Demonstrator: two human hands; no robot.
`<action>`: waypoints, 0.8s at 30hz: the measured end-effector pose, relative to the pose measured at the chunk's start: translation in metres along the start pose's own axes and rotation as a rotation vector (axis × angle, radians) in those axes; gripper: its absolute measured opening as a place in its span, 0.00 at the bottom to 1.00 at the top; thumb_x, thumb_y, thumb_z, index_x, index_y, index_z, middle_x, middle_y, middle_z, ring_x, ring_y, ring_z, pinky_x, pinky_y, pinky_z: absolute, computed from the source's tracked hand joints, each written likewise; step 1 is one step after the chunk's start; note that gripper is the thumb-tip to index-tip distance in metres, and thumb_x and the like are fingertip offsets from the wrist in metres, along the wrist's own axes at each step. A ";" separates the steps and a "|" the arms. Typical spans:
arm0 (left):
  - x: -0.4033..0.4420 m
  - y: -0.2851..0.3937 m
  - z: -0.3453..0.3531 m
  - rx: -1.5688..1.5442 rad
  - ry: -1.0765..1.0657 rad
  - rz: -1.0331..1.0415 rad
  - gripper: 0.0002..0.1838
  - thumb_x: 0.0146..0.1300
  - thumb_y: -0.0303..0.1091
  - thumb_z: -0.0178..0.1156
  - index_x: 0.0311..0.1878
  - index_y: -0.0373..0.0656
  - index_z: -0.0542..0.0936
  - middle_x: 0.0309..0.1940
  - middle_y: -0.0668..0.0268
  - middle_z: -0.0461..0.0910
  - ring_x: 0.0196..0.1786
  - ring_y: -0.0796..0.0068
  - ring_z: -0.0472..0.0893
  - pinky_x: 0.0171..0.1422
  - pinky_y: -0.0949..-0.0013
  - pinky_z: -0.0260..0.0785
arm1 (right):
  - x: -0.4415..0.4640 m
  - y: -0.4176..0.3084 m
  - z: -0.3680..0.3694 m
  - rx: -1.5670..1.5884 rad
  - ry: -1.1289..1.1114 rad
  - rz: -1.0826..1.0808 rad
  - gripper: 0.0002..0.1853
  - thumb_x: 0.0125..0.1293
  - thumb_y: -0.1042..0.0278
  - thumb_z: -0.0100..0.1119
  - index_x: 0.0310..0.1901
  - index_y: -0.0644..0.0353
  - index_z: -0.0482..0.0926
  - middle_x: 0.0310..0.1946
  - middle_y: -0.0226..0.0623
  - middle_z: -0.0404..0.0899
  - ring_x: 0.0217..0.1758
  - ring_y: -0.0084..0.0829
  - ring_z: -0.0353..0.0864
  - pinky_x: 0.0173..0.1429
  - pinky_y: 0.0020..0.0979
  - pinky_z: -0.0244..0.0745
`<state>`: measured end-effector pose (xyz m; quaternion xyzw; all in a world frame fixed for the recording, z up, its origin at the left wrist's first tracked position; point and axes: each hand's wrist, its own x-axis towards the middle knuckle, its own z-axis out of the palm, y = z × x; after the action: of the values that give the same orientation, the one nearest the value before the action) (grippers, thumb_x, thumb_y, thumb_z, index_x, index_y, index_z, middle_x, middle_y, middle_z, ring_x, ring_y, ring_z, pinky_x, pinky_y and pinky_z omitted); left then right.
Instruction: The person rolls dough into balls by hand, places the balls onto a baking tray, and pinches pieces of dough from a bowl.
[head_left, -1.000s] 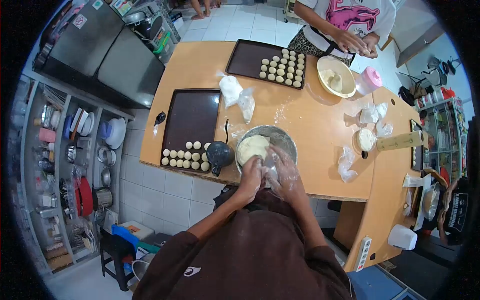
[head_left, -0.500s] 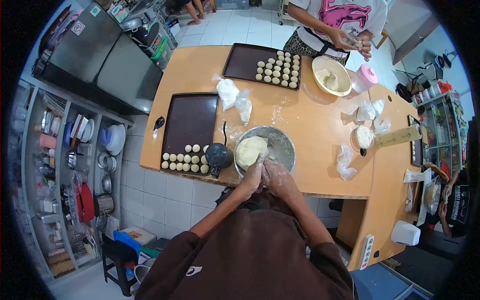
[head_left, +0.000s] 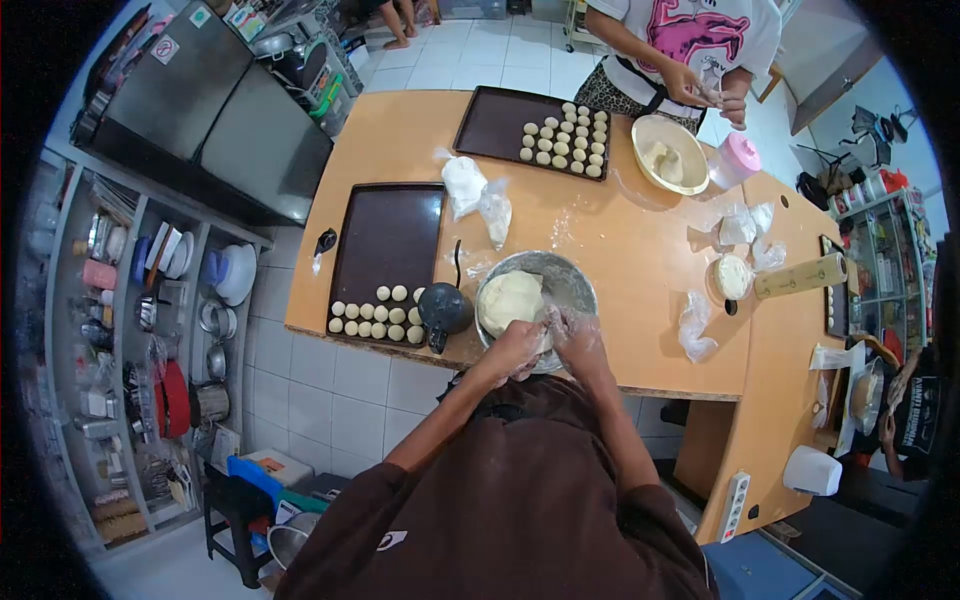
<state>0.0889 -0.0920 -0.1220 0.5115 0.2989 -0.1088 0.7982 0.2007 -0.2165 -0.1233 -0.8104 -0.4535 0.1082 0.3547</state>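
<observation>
A large pale lump of dough [head_left: 509,302] lies in the left part of a metal bowl [head_left: 572,285] at the table's near edge. My left hand [head_left: 517,347] is closed at the bowl's near rim, beside the lump. Close against it on the right is my right hand [head_left: 575,338], floury, its fingers bent inward. A bit of pale dough shows between the two hands; the fingertips partly hide it. Left of the bowl stands a dark round container [head_left: 444,309], next to a dark tray [head_left: 388,240] with several small dough balls [head_left: 365,329] along its near end.
Another tray [head_left: 487,118] with dough balls is at the far side. Across the table a person [head_left: 690,60] handles something small above a cream bowl [head_left: 641,132]. Flour bags [head_left: 463,186], a pink-lidded jar [head_left: 738,158] and a rolled tube [head_left: 800,276] lie about.
My hands have gone from pressed together below the lump to slightly apart, with dough now showing between them. Across the table, the person's hands have come closer together.
</observation>
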 end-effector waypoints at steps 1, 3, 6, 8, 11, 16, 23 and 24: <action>0.003 -0.001 -0.003 0.052 -0.032 -0.017 0.19 0.78 0.48 0.48 0.37 0.43 0.77 0.16 0.75 0.67 0.14 0.82 0.62 0.17 0.74 0.54 | 0.000 0.002 0.001 -0.027 0.001 0.024 0.13 0.72 0.63 0.55 0.47 0.63 0.81 0.35 0.53 0.81 0.38 0.57 0.76 0.47 0.50 0.73; 0.001 -0.002 -0.004 -0.052 -0.071 -0.050 0.20 0.78 0.49 0.49 0.35 0.43 0.76 0.16 0.75 0.68 0.14 0.82 0.63 0.17 0.73 0.54 | 0.001 -0.002 -0.001 -0.082 0.004 0.072 0.13 0.72 0.63 0.54 0.49 0.61 0.80 0.38 0.52 0.80 0.39 0.58 0.75 0.47 0.51 0.74; -0.001 -0.006 -0.002 -0.153 -0.076 -0.086 0.21 0.77 0.50 0.50 0.34 0.43 0.76 0.17 0.75 0.68 0.15 0.83 0.64 0.17 0.73 0.54 | 0.006 -0.005 0.001 -0.074 0.098 0.151 0.15 0.73 0.62 0.54 0.37 0.67 0.83 0.31 0.57 0.81 0.35 0.60 0.77 0.43 0.52 0.72; -0.006 -0.011 -0.003 -0.230 -0.068 -0.060 0.21 0.77 0.50 0.50 0.35 0.43 0.76 0.18 0.75 0.69 0.16 0.83 0.65 0.17 0.74 0.54 | 0.008 -0.009 -0.006 0.057 -0.047 0.256 0.14 0.73 0.62 0.54 0.42 0.66 0.82 0.36 0.57 0.81 0.38 0.59 0.78 0.48 0.51 0.73; -0.012 -0.011 -0.002 -0.258 0.000 0.014 0.21 0.76 0.51 0.51 0.34 0.44 0.76 0.18 0.75 0.68 0.17 0.83 0.66 0.17 0.74 0.54 | -0.006 -0.007 -0.009 0.102 -0.129 0.067 0.15 0.73 0.61 0.54 0.51 0.65 0.79 0.45 0.57 0.80 0.46 0.58 0.78 0.55 0.49 0.73; -0.008 -0.016 -0.005 -0.167 0.222 0.068 0.24 0.76 0.53 0.50 0.28 0.45 0.75 0.17 0.76 0.66 0.17 0.84 0.63 0.18 0.73 0.50 | -0.019 -0.010 -0.007 -0.068 -0.486 -0.005 0.20 0.74 0.60 0.52 0.62 0.61 0.73 0.58 0.55 0.75 0.58 0.57 0.75 0.65 0.47 0.70; -0.011 -0.017 -0.009 -0.154 0.145 0.055 0.21 0.76 0.51 0.49 0.34 0.46 0.76 0.19 0.78 0.65 0.18 0.85 0.61 0.20 0.75 0.52 | -0.015 -0.012 -0.001 0.019 -0.350 0.014 0.20 0.74 0.60 0.53 0.59 0.64 0.76 0.50 0.51 0.81 0.54 0.54 0.77 0.60 0.46 0.73; -0.012 -0.019 -0.014 -0.173 0.082 0.057 0.18 0.76 0.51 0.50 0.37 0.47 0.75 0.20 0.79 0.65 0.19 0.86 0.62 0.20 0.76 0.53 | -0.015 -0.013 -0.002 0.022 -0.323 -0.016 0.19 0.73 0.60 0.54 0.59 0.64 0.77 0.48 0.50 0.83 0.52 0.52 0.79 0.59 0.45 0.74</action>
<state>0.0653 -0.0898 -0.1333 0.4528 0.3249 -0.0389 0.8294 0.1843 -0.2255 -0.1153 -0.7749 -0.5099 0.2391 0.2869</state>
